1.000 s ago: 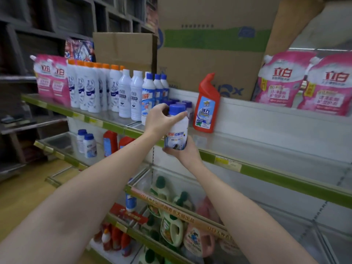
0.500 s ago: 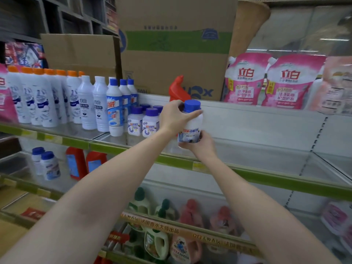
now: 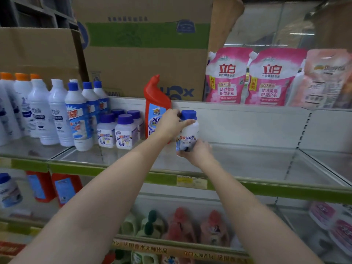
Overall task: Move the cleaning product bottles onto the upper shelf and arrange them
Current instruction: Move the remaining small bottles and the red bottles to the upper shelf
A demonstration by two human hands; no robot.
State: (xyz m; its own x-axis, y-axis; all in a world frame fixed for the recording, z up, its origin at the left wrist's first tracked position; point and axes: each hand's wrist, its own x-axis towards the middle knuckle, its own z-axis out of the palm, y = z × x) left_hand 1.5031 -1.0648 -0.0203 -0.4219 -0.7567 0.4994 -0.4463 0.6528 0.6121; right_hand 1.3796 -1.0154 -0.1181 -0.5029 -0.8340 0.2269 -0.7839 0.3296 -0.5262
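Both hands hold a small white bottle with a blue cap (image 3: 188, 130) just above the upper shelf (image 3: 247, 162). My left hand (image 3: 170, 123) grips its upper part near the cap. From below, my right hand (image 3: 196, 152) cups and grips its base. A red toilet-cleaner bottle (image 3: 155, 103) stands right behind my left hand. Several small purple-capped white bottles (image 3: 118, 128) stand to its left. Tall white bottles with blue caps (image 3: 79, 115) and orange caps (image 3: 21, 103) fill the shelf's left end.
Cardboard boxes (image 3: 142, 54) and pink refill pouches (image 3: 247, 77) sit on the top ledge behind the shelf. On the shelf below stand red bottles (image 3: 62, 189) and a small white bottle (image 3: 9, 191) at left. Green and pink detergent jugs (image 3: 181, 225) fill a lower shelf.
The bottle in both hands has moved forward and slightly down over the upper shelf, to the right of the red bottle. The view has shifted closer and to the right.
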